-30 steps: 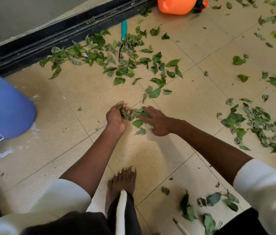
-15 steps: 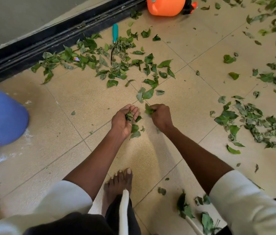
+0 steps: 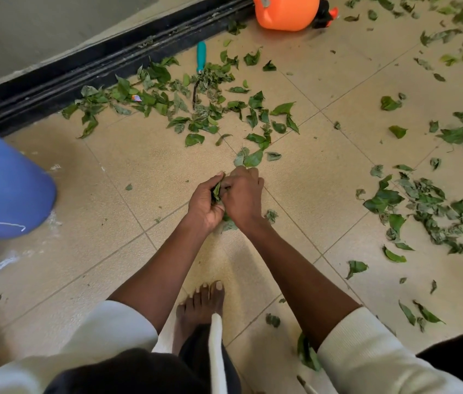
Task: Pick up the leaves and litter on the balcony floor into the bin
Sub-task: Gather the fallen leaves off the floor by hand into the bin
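The tiled floor point(image 3: 145, 172) is beige and faintly speckled, cut by thin grout lines, with a bare stretch of it to the left of the hands and toward the person's own bare foot point(image 3: 200, 305). Far ahead and to the left, a black sliding-door track point(image 3: 105, 61) bounds the floor. The blue bin point(image 3: 9, 194), smooth plastic with a green band near the top, stands well to the left of the hands at the frame edge. An orange plastic jug point(image 3: 287, 9) sits far ahead, slightly to the right.

Scattered leaves point(image 3: 196, 109), green and crumpled, lie in a wide band ahead of the hands along the track, with a teal-handled tool point(image 3: 201, 56) half buried among them. A second leaf pile point(image 3: 423, 209) lies well to the right, and loose leaves trail further ahead on that side.

The left hand point(image 3: 206, 201) is cupped with its fingers curled round a bunch of leaves point(image 3: 216, 191). The right hand point(image 3: 243, 194) is pressed against it, fingers bent onto the same bunch, so the two hands meet just above the floor. White ribbed sleeves point(image 3: 366, 354) cover both upper arms.
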{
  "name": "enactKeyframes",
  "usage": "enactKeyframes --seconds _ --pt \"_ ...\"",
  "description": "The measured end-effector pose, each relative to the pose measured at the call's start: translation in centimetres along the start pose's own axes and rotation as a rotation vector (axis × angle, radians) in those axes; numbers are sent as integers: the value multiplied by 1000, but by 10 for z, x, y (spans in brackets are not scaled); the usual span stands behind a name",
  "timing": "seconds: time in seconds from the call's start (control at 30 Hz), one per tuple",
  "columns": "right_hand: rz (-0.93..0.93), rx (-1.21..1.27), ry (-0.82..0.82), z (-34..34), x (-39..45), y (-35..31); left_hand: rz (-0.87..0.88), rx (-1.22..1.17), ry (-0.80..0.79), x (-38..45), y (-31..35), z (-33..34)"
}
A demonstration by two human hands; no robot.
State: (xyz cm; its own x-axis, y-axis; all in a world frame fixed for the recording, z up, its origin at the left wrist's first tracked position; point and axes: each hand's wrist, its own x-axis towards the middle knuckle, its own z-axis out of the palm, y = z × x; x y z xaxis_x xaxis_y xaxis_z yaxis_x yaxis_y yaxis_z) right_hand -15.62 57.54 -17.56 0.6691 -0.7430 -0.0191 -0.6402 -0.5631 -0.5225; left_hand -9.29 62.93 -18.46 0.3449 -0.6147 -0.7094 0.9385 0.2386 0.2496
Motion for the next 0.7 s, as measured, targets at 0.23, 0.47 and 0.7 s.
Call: enactKeyframes --seconds 0.23,0.47,0.7 --pt "179 513 -107 -35 -9 10 77 -27 182 4 2 6" --pt "508 304 108 21 -77 67 77 -48 189 2 4 15" --pt "6 -50 -159 58 -62 49 152 -84 221 0 31 4"
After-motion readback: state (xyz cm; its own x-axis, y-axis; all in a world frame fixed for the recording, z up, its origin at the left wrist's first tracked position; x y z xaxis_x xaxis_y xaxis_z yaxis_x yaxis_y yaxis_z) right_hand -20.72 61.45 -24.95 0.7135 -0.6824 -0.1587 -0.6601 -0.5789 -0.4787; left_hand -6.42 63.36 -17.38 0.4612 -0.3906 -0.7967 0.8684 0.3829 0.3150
